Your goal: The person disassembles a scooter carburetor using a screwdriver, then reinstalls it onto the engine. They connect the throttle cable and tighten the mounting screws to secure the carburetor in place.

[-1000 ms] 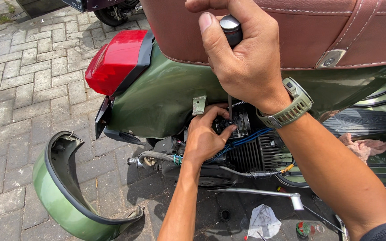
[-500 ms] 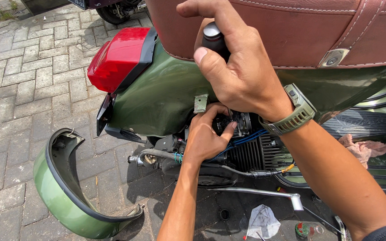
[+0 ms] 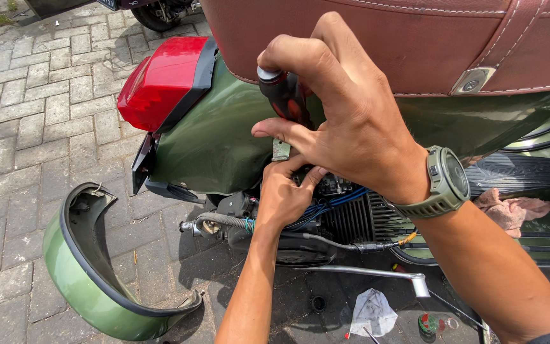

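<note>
You are gripping the dark, glossy, red-tinted screwdriver handle with a pale cap (image 3: 284,95) in your right hand (image 3: 345,121), fingers clenched round it, the thumb and forefinger spread forward. The tool is standing nearly upright against the green painted metal flank of the scooter (image 3: 224,146), just under the edge of the brown stitched leather seat (image 3: 377,38); its shaft is hidden behind your fingers. Your left hand (image 3: 284,197) is reaching up from below into the exposed engine bay, fingertips closing on something at the small black part beside the bundle of blue wires (image 3: 329,200); what they are pinching I cannot tell.

Judgement on handling: the handle is looking stiff, light and smooth, so it may be slipping under a sweaty palm; holding it at the thick middle, as you are doing, is giving the best purchase. The wires are soft and easily snagged.

Room is tight. The seat edge is hanging just above your knuckles, the red plastic tail lamp (image 3: 163,79) is standing near on the left, and the finned black engine cylinder (image 3: 364,220) is crowding the right. The detached curved green side panel (image 3: 90,286) is lying on the grey brick paving (image 3: 27,114), well apart from both hands.
</note>
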